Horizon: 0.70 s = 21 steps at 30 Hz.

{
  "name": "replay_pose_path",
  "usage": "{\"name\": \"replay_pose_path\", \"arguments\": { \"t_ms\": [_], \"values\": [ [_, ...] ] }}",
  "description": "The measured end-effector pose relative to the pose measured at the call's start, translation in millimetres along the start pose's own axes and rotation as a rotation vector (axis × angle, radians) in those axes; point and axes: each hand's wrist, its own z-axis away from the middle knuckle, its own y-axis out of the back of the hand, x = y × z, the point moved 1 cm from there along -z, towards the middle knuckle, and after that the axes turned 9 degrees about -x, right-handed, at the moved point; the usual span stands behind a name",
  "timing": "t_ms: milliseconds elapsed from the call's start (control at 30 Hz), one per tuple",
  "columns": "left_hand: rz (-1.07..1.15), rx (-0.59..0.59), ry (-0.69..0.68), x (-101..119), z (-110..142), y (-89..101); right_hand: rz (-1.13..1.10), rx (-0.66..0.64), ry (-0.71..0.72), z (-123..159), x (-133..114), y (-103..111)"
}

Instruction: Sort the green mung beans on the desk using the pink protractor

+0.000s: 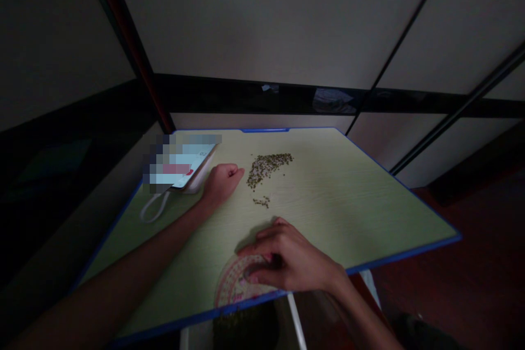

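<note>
My left hand (222,181) rests on the table in a fist, just left of a loose heap of small green-brown beans (266,167). What lies inside the curled fingers does not show. A few beans (262,202) are scattered nearer to me. At the front edge my right hand (285,257) bends over a flat, pale protractor (229,280) with pink scale marks. Its thumb and fingers press on the protractor, and the palm hides part of it. Below that edge, a white-walled container (296,321) holds a dark mass, too dim to make out.
The pale table (348,191) has a blue rim. A phone (189,167), partly blurred out, leans on a stand at the left, with a white strap loop (153,209) beside it. Behind the table stands a panelled wall or cabinet (262,27); a reddish floor (471,279) shows at the right.
</note>
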Motion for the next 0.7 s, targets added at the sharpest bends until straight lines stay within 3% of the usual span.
{"name": "replay_pose_path", "arguments": {
  "t_ms": [700],
  "values": [
    [-0.009,0.000,-0.006,-2.7,-0.6,-0.6,-0.032,0.019,-0.037,0.8,-1.6,0.1]
  ]
}}
